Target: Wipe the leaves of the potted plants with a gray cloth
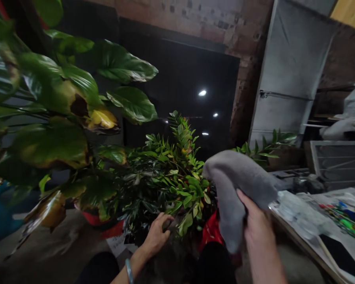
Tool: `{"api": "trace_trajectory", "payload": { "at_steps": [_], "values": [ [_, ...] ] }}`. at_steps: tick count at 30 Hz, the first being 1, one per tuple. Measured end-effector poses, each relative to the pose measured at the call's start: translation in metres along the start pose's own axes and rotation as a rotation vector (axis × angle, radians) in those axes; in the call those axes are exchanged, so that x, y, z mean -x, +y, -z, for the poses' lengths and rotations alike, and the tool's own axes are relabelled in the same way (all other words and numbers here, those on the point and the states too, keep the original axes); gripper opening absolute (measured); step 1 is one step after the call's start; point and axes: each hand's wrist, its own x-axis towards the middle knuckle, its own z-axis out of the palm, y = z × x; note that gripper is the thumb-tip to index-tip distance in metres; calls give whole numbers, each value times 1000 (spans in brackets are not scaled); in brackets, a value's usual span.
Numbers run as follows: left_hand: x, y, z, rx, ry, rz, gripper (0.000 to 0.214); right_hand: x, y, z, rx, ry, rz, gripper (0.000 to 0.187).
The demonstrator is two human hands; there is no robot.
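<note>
My right hand (256, 221) is closed round a grey cloth (236, 185), held up in front of me at the right of centre. My left hand (157, 233), with a pale bangle on the wrist, reaches low into a bushy potted plant (168, 173) with small glossy green leaves. Its fingers are curled on a stem or leaf near the plant's base. The cloth hangs just right of this plant, apart from the leaves.
A big-leaved plant (62, 102) with yellowed, browning leaves fills the left. A red pot (96, 219) sits under it. A dark glass panel (192, 90) stands behind. At the right is a table (316, 236) with papers, plastic and coloured items.
</note>
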Motion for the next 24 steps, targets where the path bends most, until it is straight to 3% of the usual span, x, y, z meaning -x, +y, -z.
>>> {"api": "trace_trajectory", "payload": {
  "at_steps": [2,4,6,9,11,13,16,18,21,24],
  "values": [
    [1,2,-2,24,12,-32,40,-4,5,-35,-87,-33,6,56],
    [2,1,-1,77,48,-35,36,11,33,-55,-46,-152,-115,46],
    [3,-2,2,172,70,-22,31,39,70,-51,22,-301,-267,37],
    [5,-5,3,375,15,41,21,73,104,-10,152,-449,-374,32],
    [7,-7,1,457,-16,80,18,72,96,18,261,-409,-326,31],
    [7,-8,-2,442,22,88,20,55,66,31,298,-288,-240,40],
    [5,-8,-6,372,82,67,29,18,17,12,142,-31,-89,63],
    [3,-7,-8,372,79,63,30,2,8,-13,24,27,-19,67],
    [1,-8,-10,425,66,70,28,9,40,-35,52,-103,-93,50],
    [3,-15,-10,513,23,105,29,44,89,-18,206,-316,-241,34]
  ]
}}
